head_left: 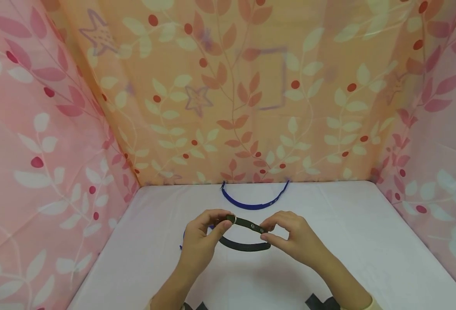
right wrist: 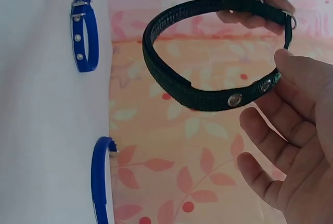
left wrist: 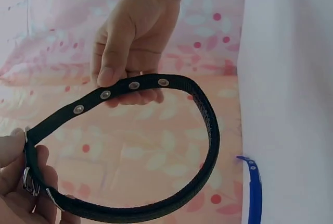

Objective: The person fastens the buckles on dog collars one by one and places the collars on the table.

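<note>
A dark green collar (head_left: 245,246) hangs above the white table as a loop, held up between both hands. My left hand (head_left: 201,237) pinches it at the buckle end, where the metal buckle (left wrist: 29,181) and a ring show in the left wrist view. With thumb and fingers, my right hand (head_left: 295,237) grips the strap part with metal eyelets (right wrist: 235,100). The tail of the strap runs through the hardware at the left fingers, so the loop looks joined there. In the right wrist view the other right fingers are spread loosely below the strap.
An unfastened blue collar (head_left: 251,207) lies curved at the table's far edge. A second blue collar (right wrist: 91,39), looped, lies on the table, mostly behind my left hand in the head view. Floral curtains (head_left: 232,86) stand behind and at both sides of the white table (head_left: 348,241).
</note>
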`<control>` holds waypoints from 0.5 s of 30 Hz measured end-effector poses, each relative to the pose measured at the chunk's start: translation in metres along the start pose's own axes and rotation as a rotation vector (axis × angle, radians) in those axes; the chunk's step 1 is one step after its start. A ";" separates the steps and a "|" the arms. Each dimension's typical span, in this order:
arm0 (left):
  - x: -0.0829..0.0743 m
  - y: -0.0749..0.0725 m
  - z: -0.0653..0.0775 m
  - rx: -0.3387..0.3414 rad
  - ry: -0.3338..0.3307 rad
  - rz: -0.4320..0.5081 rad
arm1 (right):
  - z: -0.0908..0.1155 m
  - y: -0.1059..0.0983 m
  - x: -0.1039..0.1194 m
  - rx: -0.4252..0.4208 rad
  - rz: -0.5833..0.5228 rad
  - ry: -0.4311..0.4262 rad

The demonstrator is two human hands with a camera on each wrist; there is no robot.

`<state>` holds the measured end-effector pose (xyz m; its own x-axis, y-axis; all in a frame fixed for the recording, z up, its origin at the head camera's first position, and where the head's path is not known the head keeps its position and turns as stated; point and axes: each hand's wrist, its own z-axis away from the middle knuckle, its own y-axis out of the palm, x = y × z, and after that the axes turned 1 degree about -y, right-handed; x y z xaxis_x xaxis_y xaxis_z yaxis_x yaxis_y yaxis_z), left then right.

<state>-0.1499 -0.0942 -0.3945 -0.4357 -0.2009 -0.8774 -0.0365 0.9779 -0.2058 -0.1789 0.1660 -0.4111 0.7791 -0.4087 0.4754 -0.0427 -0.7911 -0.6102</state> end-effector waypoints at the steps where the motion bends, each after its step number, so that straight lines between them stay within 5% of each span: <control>1: 0.000 0.001 0.000 -0.012 -0.008 0.030 | 0.000 0.000 -0.001 0.000 -0.003 0.000; 8: 0.005 0.015 0.005 -0.073 -0.050 0.145 | 0.001 0.006 0.004 -0.007 -0.085 0.037; 15: 0.007 0.024 0.009 0.064 -0.116 0.056 | 0.000 0.008 0.014 -0.016 -0.116 0.042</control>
<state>-0.1460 -0.0722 -0.4091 -0.3286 -0.1551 -0.9317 0.0439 0.9829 -0.1791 -0.1682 0.1534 -0.4090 0.7523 -0.3321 0.5690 0.0363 -0.8414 -0.5392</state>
